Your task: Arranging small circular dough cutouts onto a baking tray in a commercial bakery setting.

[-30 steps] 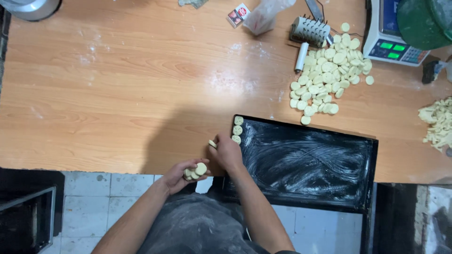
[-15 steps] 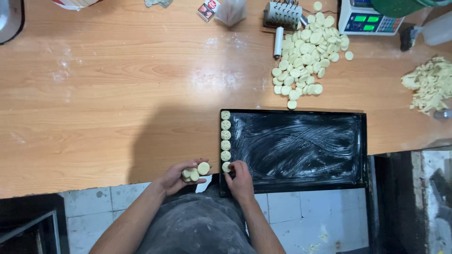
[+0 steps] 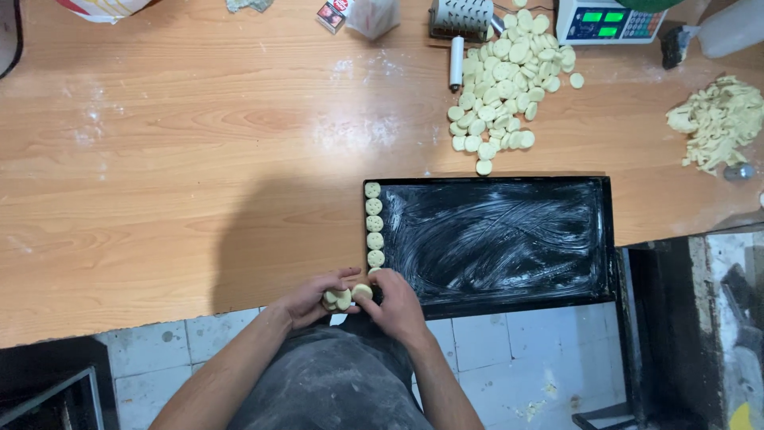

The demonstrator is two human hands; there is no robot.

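Head view, only one camera.

Dough discs [image 3: 341, 299]: small stack of pale round pieces cupped in the left hand [image 3: 312, 299], at the table's near edge, just off the near-left corner of the black tray [image 3: 493, 239]. Discs are round, so no real long axis; the little stack lies roughly left to right across the palm, flat faces mostly up.

Left hand: palm up and inward, fingers curled partway round the stack, closed enough to hold it. Forearm comes in from lower left, angled up and right.

Right hand [image 3: 395, 306]: back of hand to camera, fingers bent, fingertips [image 3: 374, 288] touching one disc [image 3: 362, 291] at the right end of the stack. Looks like a pinch on that piece, but the thumb side is hidden, so grip isn't confirmed. Forearm comes in from lower right; the two hands meet knuckle to knuckle.

Row on tray [image 3: 373, 224]: five stamped discs in a single column along the tray's left wall, running far to near, touching or almost touching. A sixth is partly hidden by the right hand at the near end. Tray's long axis runs left-right; its floor is smeared with white streaks, and its near edge overhangs the table [image 3: 199, 159].

Farther back: loose pile of discs [image 3: 509, 87] beyond the tray's far edge, a heap of dough scraps [image 3: 716, 119] at right, a scale [image 3: 609, 20] and a roller cutter [image 3: 465, 24] at the far edge.
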